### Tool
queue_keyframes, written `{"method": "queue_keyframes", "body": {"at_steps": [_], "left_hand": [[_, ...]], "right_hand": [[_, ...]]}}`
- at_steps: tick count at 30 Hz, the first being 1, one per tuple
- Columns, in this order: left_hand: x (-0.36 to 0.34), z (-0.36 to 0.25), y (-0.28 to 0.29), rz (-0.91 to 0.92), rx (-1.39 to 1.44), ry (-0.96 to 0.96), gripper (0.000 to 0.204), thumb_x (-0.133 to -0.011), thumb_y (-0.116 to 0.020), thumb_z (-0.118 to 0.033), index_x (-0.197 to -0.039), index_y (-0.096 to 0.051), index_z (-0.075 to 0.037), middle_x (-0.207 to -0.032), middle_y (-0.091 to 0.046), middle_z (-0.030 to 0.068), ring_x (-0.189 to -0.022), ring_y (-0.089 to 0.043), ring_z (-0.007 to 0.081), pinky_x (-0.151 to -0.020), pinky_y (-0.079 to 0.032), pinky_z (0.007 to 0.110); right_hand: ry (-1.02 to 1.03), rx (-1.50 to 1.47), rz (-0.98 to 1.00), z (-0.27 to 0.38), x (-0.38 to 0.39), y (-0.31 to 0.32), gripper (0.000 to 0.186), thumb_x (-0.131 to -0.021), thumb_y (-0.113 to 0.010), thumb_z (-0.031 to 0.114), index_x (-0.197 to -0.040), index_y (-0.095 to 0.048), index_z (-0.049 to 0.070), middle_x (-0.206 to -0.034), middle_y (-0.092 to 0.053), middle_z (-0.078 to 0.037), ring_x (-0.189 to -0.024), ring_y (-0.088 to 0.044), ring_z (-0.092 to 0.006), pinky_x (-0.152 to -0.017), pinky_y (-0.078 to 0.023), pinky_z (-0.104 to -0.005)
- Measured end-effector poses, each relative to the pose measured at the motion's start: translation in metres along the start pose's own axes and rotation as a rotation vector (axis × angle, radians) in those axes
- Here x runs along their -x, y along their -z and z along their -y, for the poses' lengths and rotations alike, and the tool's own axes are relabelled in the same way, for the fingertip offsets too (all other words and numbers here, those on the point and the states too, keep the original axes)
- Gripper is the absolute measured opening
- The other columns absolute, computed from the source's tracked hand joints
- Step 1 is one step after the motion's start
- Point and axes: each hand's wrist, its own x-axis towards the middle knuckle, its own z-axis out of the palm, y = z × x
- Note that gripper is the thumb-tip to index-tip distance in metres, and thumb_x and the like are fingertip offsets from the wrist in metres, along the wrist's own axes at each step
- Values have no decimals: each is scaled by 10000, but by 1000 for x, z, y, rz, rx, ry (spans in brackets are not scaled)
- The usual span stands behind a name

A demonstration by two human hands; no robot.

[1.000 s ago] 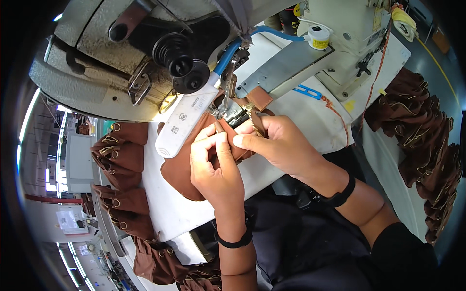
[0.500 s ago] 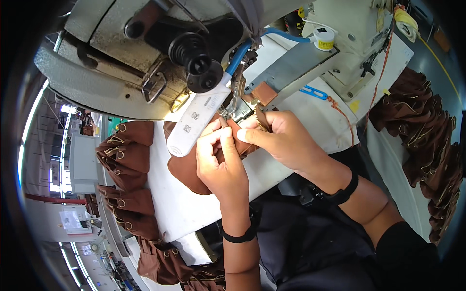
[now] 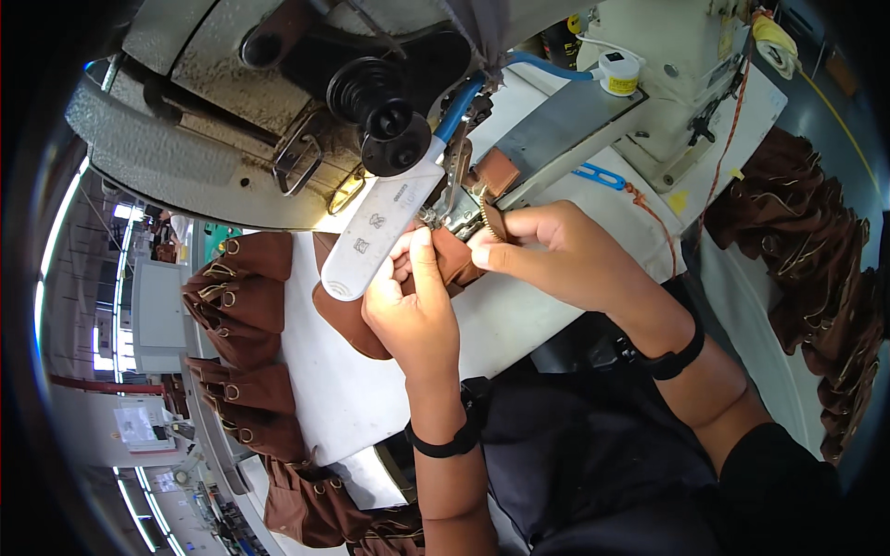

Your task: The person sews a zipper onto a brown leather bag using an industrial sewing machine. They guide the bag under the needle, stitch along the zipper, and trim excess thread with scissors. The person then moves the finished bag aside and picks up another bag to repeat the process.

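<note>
White tabletop is spread beneath the work, and with the hands taken as the clock's centre, the grey-white sewing machine head is set at ten o'clock. A white lamp on a blue neck is hung in front of it.

A brown leather piece is laid by the metal needle plate, its flap spread toward eight o'clock. Its near edge is pinched by the left hand, thumb laid forward and fingers curled. A curved strip of zipper with brass-coloured teeth is gripped between the thumb and fingers of the right hand, just beside the plate. Both wrists are circled by black straps.

A square brown patch is seen at one o'clock, and a blue plastic tool at two. Brown pouches with rings are lined up at nine; more brown pieces are heaped at three.
</note>
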Motion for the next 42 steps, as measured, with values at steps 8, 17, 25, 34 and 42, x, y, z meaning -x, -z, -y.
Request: {"method": "queue_keyframes", "body": {"at_steps": [8, 17, 25, 34, 42], "left_hand": [[19, -9, 11, -11, -394, -374, 236, -943, -691, -27, -1176, -681, 11, -1268, -673, 161, -1088, -666, 268, -918, -534, 356], [33, 8, 33, 142, -849, -846, 451, -917, -759, -234, -1335, -663, -95, -1375, -650, 68, -1227, -598, 252, -1048, -405, 416], [31, 10, 27, 76, -706, -797, 455, -869, -791, -200, -1304, -689, -115, -1281, -698, 40, -1091, -629, 216, -956, -437, 356], [25, 8, 24, 99, -607, -694, 521, -774, -837, -108, -1277, -705, -129, -1245, -689, 36, -1072, -627, 226, -944, -440, 361], [15, 19, 30, 122, -604, -725, 512, -769, -836, -124, -1268, -719, -129, -1259, -691, 28, -1084, -625, 226, -947, -436, 358]], "right_hand": [[184, 88, 27, -23, -1, 3, 231, -952, -710, 139, -1128, -738, -8, -1042, -748, -42, -1032, -637, -101, -926, -504, -301], [61, -487, 148, -22, 3, -7, 255, -989, -646, 74, -1181, -689, -89, -1097, -733, -92, -1016, -688, -144, -935, -556, -307], [45, -242, 26, 2, 14, -11, 239, -982, -649, 67, -1166, -701, -77, -1041, -724, -77, -976, -680, -124, -897, -567, -298], [80, -338, 49, -1, 6, -11, 211, -994, -627, 52, -1141, -703, -80, -1036, -733, -95, -958, -693, -132, -890, -568, -300], [92, -377, 30, -3, -1, -17, 204, -1012, -595, 47, -1127, -689, -92, -1054, -733, -116, -976, -700, -152, -919, -563, -316]]}}
